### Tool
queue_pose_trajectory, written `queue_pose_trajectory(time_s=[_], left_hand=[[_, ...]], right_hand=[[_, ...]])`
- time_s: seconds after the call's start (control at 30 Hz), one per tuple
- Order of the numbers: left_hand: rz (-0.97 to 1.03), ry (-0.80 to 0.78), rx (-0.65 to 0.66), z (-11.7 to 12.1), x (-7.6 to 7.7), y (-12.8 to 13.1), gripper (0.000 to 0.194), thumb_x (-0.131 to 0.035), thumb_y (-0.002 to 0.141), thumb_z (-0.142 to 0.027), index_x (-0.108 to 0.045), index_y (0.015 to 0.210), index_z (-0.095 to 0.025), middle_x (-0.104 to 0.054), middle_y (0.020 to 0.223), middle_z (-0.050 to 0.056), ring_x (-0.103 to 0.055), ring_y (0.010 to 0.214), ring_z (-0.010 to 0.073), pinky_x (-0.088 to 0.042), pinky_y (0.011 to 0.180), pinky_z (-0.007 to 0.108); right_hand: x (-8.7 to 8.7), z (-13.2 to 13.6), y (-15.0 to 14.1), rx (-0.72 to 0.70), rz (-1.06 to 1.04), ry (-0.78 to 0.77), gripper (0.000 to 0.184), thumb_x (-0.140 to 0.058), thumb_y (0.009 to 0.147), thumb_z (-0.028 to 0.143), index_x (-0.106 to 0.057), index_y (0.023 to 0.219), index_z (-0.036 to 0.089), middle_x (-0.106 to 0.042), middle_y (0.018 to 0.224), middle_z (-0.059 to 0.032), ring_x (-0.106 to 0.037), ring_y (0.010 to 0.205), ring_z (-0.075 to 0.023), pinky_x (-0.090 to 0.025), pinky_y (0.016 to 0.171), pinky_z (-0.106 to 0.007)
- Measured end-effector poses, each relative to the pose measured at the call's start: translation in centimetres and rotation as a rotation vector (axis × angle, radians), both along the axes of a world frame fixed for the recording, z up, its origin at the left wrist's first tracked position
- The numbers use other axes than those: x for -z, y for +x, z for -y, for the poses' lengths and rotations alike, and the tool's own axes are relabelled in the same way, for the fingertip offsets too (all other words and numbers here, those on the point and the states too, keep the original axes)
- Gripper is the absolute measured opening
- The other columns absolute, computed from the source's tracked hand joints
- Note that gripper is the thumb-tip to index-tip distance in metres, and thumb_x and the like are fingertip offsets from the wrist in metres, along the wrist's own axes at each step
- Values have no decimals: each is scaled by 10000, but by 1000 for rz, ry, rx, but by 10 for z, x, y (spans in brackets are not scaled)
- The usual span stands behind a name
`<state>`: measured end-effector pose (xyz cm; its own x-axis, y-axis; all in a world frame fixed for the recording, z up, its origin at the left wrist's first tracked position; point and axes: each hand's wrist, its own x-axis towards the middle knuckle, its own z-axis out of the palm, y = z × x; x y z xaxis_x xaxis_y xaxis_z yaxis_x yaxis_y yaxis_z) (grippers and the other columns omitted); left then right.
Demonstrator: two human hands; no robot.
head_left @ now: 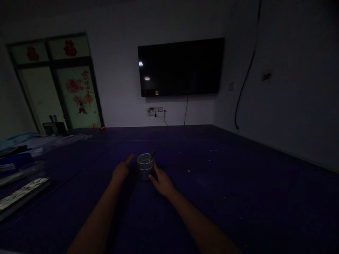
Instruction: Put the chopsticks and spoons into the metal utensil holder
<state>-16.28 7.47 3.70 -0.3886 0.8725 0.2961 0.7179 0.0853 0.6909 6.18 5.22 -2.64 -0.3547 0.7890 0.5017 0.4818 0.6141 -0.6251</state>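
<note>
A grey round holder [145, 173] stands upright on the dark blue surface, with a light rim and a pale band below it. Some thin, dark-handled utensils [152, 155] lean against its right inner side; their kind is too dim to make out. My right hand [163, 182] is curved against the holder's right side, thumb in front and fingers behind. Just left of the holder, my left hand [121, 172] is closed around yellowish wooden chopsticks [130, 158]. Their tips point up and to the right, apart from the rim, and their lower ends are hidden in the fist.
The room is dim. At left lie a patterned flat box [23, 194], a blue box [14, 164] and clear plastic wrap [54, 144]. Small white scraps [188, 171] dot the surface at right. A television [181, 67] hangs on the far wall.
</note>
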Motion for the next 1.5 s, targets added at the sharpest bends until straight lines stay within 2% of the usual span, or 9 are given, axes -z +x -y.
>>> queue_pose_trajectory(time_s=[0.07, 0.13, 0.23, 0.4, 0.6, 0.87, 1.1, 1.5], left_hand=[[-71, -84, -93, 3, 19, 9, 143, -573, 657, -261, -633, 758, -180, -667, 701, 182, -647, 823, 361, -451, 707, 444], [-151, -112, -160, 6, 29, 15, 223, -504, 712, -247, -628, 857, -133, -660, 838, 249, -627, 883, 385, -448, 721, 468], [-253, -114, -214, 10, 34, 19, 298, -407, 766, -216, -602, 953, -91, -618, 965, 291, -587, 963, 400, -446, 734, 473], [-385, -124, -306, 14, 39, 24, 326, -323, 809, -185, -584, 985, -99, -594, 988, 262, -543, 1013, 370, -439, 751, 468], [-487, -206, -327, 19, 35, 27, 347, -328, 830, -180, -575, 1035, -49, -578, 1003, 266, -543, 998, 359, -431, 746, 436], [-516, -274, -287, 27, 24, 32, 359, -338, 840, -234, -598, 1046, -94, -582, 1037, 233, -539, 1020, 339, -435, 750, 411], [-594, -316, -287, 36, 18, 38, 400, -341, 852, -268, -616, 1067, -73, -578, 1067, 223, -536, 1025, 324, -431, 762, 395], [-646, -300, -220, 28, 26, 27, 449, -305, 887, -380, -619, 1123, -161, -567, 1045, 187, -524, 1016, 308, -420, 761, 389]], right_hand=[[0, 0, 0, -10, -8, 16, 678, -450, 889, 412, -192, 1458, 148, -524, 1297, -163, -514, 1153, -252, -407, 930, -388], [0, 1, 0, -11, -8, 24, 675, -445, 890, 415, -200, 1456, 140, -520, 1301, -170, -511, 1156, -257, -408, 928, -395], [-1, 2, 0, -7, -3, 28, 672, -446, 888, 420, -207, 1455, 151, -530, 1291, -159, -527, 1133, -251, -411, 920, -381], [-5, 4, 1, 31, 57, 16, 665, -435, 890, 427, -222, 1453, 142, -609, 1166, -160, -582, 1019, -253, -433, 852, -362], [-8, 6, 1, 50, 115, 17, 662, -429, 887, 403, -213, 1455, 142, -617, 1138, -160, -585, 997, -261, -433, 837, -363], [-9, 8, 1, 49, 129, 10, 679, -437, 883, 367, -165, 1465, 147, -594, 1179, -157, -569, 1030, -247, -419, 867, -352], [-11, 7, 2, 25, 184, -29, 674, -415, 893, 374, -156, 1464, 127, -559, 1233, -165, -544, 1074, -252, -404, 892, -352], [-12, 9, 1, 44, 186, -34, 668, -424, 891, 360, -158, 1464, 145, -573, 1217, -156, -544, 1081, -243, -402, 872, -339]])
